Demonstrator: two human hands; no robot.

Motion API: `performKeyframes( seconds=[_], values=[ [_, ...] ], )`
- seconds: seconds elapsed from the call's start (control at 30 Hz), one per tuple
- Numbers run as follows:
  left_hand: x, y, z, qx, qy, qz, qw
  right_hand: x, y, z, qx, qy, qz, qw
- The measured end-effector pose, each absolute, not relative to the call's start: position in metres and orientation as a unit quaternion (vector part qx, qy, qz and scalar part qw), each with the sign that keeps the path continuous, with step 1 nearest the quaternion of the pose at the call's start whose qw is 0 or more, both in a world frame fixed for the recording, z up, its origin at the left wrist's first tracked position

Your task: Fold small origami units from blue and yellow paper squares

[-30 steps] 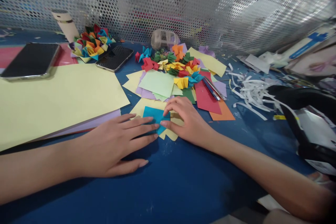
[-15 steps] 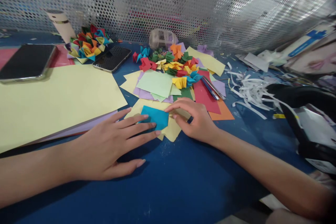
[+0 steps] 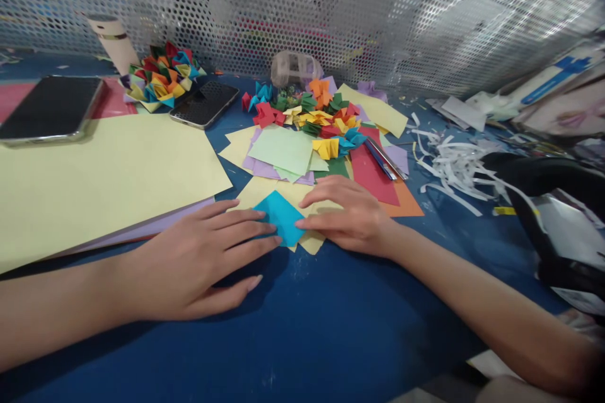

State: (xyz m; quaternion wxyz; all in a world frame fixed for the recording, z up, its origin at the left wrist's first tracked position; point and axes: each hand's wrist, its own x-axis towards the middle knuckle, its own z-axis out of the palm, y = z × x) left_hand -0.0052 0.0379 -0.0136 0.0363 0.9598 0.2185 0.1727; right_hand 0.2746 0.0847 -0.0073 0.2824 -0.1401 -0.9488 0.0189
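The left hand (image 3: 198,261) and right hand (image 3: 352,217) lie flat, fingers extended, with no closed grip, pressing a folded blue paper square (image 3: 280,217) onto yellow sheets (image 3: 309,240) at the worktop (image 3: 331,327) centre. Judged step: creasing a fold. The next fold requires accurate edge alignment.

Between the hands: folded paper square (image 3: 280,216), under the fingertips of left hand (image 3: 198,261) and right hand (image 3: 352,217).
Beyond the hands: loose paper sheets (image 3: 283,150), folded pieces (image 3: 312,114) on them.
Left of the left hand: large sheet (image 3: 99,179); two phones (image 3: 51,108) behind it.
Right of the right hand: paper strips (image 3: 451,167).
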Motion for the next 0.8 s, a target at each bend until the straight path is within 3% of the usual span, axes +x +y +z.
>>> performKeyframes(
  seconds=[0.27,0.8],
  values=[
    [-0.003,0.040,-0.011,0.973,0.179,0.142,0.023,0.276,0.071,0.003,-0.078,-0.979,-0.070,0.174],
    [-0.002,0.039,-0.009,0.972,0.195,0.128,0.040,0.270,0.077,-0.003,-0.105,-0.971,0.033,0.211]
  ],
)
